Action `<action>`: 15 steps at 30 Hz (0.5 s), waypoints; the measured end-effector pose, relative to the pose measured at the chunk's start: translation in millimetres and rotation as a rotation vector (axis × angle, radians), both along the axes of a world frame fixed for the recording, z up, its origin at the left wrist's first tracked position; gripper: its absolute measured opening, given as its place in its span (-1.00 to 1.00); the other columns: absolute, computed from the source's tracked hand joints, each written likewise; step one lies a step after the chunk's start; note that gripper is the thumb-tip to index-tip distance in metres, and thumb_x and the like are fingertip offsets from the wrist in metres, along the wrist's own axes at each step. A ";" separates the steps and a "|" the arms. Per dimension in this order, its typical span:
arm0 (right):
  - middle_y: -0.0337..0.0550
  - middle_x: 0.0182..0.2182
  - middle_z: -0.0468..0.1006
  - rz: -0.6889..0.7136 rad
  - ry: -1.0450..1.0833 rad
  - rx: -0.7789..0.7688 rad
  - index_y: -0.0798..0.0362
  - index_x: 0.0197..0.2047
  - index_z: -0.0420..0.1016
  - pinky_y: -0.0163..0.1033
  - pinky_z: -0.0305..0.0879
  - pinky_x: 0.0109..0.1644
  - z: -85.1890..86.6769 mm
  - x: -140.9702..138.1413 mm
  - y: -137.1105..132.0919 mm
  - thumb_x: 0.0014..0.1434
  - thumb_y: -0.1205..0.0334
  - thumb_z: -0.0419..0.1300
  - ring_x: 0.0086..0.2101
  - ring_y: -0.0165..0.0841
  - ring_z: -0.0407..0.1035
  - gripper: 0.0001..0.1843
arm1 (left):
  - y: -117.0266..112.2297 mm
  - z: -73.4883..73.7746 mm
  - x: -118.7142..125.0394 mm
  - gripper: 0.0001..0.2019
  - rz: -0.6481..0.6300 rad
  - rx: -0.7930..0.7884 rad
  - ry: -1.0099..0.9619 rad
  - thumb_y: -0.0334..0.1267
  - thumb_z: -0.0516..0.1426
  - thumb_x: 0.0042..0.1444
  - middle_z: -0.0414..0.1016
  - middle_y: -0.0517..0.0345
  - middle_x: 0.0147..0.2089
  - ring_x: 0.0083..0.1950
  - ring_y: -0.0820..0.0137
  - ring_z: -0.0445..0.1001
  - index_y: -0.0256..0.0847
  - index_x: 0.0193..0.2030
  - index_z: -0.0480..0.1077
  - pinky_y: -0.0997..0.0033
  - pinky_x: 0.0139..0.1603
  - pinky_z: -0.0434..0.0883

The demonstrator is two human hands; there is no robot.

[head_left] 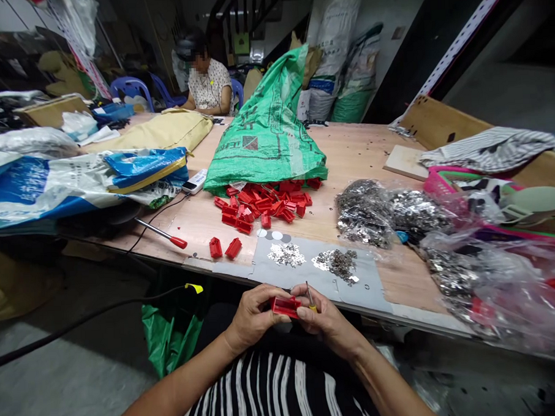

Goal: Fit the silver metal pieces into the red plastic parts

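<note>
My left hand (254, 312) is closed around a small red plastic housing (285, 306), held over my lap just below the table's near edge. My right hand (319, 316) touches the housing's right end and pinches a thin tool with a yellow handle (310, 298). A heap of the same red housings (263, 205) spills from a green woven sack (267, 135) on the table. Two small heaps of shiny metal parts (286, 254) (339, 262) lie on a grey mat (308, 268) right in front of my hands.
Clear bags of metal parts (379, 213) and a pink basket (446, 182) crowd the right side. Blue-white sacks (74, 180) lie left, beside a red-tipped rod (161, 232). Another person (207, 82) sits at the far end. A green bag (170, 338) hangs under the table.
</note>
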State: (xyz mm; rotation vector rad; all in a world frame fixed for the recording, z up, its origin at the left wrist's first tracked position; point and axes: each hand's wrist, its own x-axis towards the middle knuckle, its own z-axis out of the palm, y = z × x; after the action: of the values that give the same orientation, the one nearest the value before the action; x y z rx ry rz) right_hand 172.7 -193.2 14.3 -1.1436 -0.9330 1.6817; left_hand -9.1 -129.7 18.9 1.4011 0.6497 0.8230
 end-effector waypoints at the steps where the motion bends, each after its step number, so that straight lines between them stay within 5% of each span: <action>1: -0.35 -0.47 0.30 0.019 -0.026 0.008 -0.03 -0.10 0.24 -0.42 -0.16 -0.57 0.7 0.9 3.6 0.02 -0.13 0.29 -0.61 -0.56 0.03 -0.49 | 0.5 -2.3 1.4 -0.74 0.035 -0.064 -0.026 -0.30 0.35 -0.15 0.56 0.05 -0.26 -0.19 0.29 0.47 -0.18 -0.24 0.57 0.37 -0.06 0.36; 3: -0.30 -0.44 0.37 0.037 -0.152 0.053 -0.02 -0.07 0.24 -0.41 -0.04 -0.56 2.7 6.2 14.0 0.08 -0.13 0.24 -0.59 -0.53 0.13 -0.52 | 1.4 -6.8 5.0 -0.74 0.098 -0.210 -0.094 -0.29 0.34 -0.13 0.56 0.11 -0.27 -0.24 0.35 0.48 -0.19 -0.22 0.54 0.41 -0.11 0.38; 6: -0.19 -0.35 0.47 -0.089 -0.620 0.212 0.01 -0.13 0.34 -0.31 0.18 -0.41 5.3 21.3 34.3 0.15 -0.01 0.17 -0.45 -0.38 0.32 -0.69 | 3.6 -11.0 8.8 -0.69 0.158 -0.332 -0.163 -0.29 0.31 -0.08 0.57 0.13 -0.25 -0.26 0.39 0.49 -0.21 -0.14 0.50 0.43 -0.13 0.40; 10: -0.15 -0.38 0.50 -0.184 -1.275 0.351 0.03 -0.26 0.40 -0.23 0.20 -0.27 3.5 38.4 57.3 0.16 0.26 0.11 -0.33 -0.27 0.38 -0.92 | 8.4 -11.6 7.1 -0.63 0.218 -0.233 -0.067 -0.28 0.31 -0.07 0.55 0.09 -0.17 -0.16 0.36 0.47 -0.22 -0.07 0.49 0.45 -0.05 0.37; 15: -0.13 -0.36 0.49 -0.118 -1.473 0.377 0.03 -0.31 0.37 -0.23 0.18 -0.25 -1.7 38.5 71.7 0.19 0.29 0.08 -0.32 -0.26 0.37 -0.93 | 11.4 -9.3 4.6 -0.61 0.245 -0.130 0.010 -0.26 0.28 -0.03 0.50 0.13 -0.19 -0.18 0.39 0.45 -0.16 0.00 0.48 0.45 -0.06 0.36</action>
State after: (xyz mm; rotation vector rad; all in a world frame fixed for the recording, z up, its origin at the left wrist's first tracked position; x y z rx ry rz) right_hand 211.2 -121.4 12.6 -2.0594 -1.8469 0.2680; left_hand -4.5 -118.2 9.6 1.2231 0.8798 0.9491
